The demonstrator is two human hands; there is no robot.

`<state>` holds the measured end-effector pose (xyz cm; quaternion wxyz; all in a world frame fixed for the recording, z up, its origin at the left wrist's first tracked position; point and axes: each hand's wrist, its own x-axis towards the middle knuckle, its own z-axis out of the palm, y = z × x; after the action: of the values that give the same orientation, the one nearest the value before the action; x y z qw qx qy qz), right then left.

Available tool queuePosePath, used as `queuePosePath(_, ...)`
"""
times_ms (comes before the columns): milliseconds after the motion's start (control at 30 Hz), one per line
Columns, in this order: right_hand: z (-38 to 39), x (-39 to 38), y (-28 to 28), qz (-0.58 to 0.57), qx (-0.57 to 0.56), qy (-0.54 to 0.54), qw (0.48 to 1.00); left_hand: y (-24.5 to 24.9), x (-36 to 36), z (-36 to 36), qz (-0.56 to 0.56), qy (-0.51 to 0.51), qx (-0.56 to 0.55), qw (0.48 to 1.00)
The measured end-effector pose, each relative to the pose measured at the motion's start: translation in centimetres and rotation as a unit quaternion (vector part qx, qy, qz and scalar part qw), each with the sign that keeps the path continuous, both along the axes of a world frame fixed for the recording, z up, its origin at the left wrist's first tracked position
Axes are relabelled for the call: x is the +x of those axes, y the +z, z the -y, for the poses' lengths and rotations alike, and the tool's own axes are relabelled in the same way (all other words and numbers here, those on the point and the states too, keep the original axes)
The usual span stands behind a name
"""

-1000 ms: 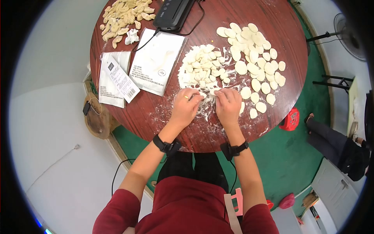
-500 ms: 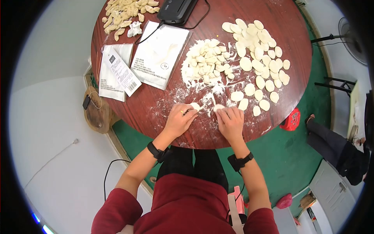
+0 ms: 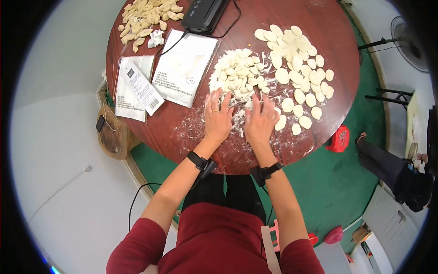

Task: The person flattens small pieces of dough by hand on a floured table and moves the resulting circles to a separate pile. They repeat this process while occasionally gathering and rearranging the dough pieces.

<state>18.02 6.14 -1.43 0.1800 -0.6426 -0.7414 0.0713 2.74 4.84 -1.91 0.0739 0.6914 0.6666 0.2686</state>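
Note:
My left hand (image 3: 218, 119) lies palm down on the floury tabletop with its fingers spread, their tips at the lower edge of a pile of small dough pieces (image 3: 237, 73). Fingers apart, my right hand (image 3: 261, 122) rests just below the same pile. A pale bit of dough (image 3: 249, 105) shows beside its index finger, partly covered by the hand. To the right of that hand, flattened dough rounds (image 3: 298, 111) are spread out, overlapping toward the far side.
Packs of white bags (image 3: 182, 68) lie on the round table (image 3: 182, 128) at left, with a black appliance (image 3: 204, 16) and its cord behind. Curled dough pieces (image 3: 146, 18) are heaped far left. A red stool (image 3: 338, 139) and another person (image 3: 383, 166) are at right.
Both hands have moved forward from near the table's front to the edge of the dough pile, and their fingers have gone from pinched to spread. The view has shifted slightly.

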Motion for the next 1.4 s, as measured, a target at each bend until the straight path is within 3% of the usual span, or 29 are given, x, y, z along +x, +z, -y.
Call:
queuePosePath(500,0.5,-0.1,-1.4,-0.001,-0.066,0.059,0.996,-1.2,0.4,0.3,-0.062,-0.017,-0.100,0.993)
queuePosePath(1400,-0.7,-0.4,-1.4,-0.021,-0.061,0.055,0.996,-1.9,0.2,-0.1,-0.073,0.002,-0.132,0.989)
